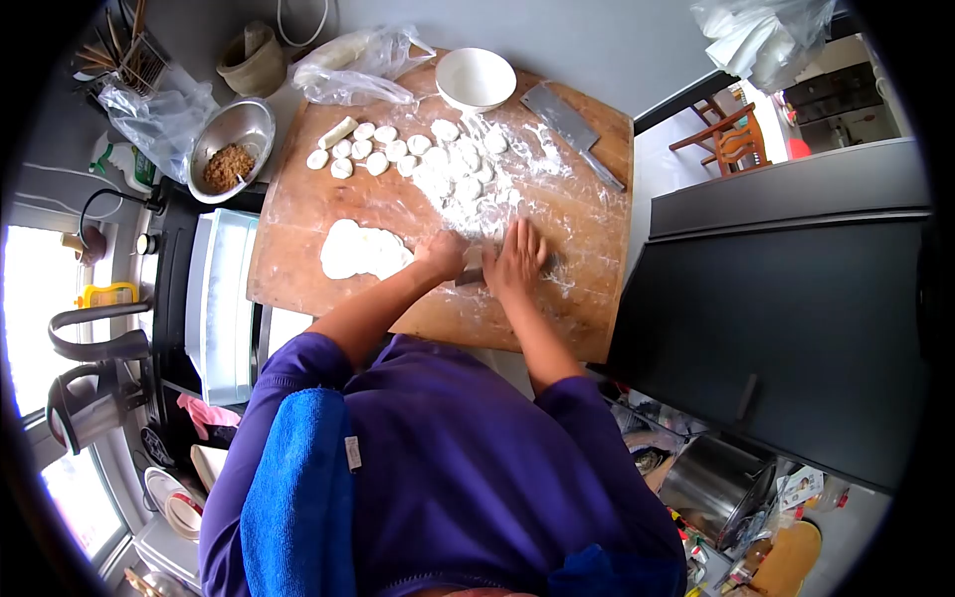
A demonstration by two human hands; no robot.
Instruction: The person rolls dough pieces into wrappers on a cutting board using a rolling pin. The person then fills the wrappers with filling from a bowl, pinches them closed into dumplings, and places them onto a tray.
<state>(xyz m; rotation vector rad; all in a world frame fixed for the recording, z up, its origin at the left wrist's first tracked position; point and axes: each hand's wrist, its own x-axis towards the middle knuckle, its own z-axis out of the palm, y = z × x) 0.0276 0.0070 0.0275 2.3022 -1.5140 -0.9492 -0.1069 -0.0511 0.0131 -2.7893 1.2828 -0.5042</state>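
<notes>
My left hand (443, 256) is closed in a fist low over the floured wooden board (418, 316); what it grips is hidden. My right hand (515, 261) lies with stretched fingers on the board just to the right. Between the two hands shows a greyish, shiny flat piece (472, 267), too blurred to name. Left of my left hand lies an overlapping pile of flat white dough rounds (363, 251). Beyond my hands, several small dough pieces (378, 162) and loose flour (463, 184) cover the board, with a short dough roll (338, 131) at their far left.
A white bowl (476, 80) and a cleaver (572, 129) sit at the board's far side, beside a plastic bag with dough (353, 68). At left, a metal bowl (254, 129) holds brown filling (229, 167). A dark cabinet (776, 328) stands close on the right.
</notes>
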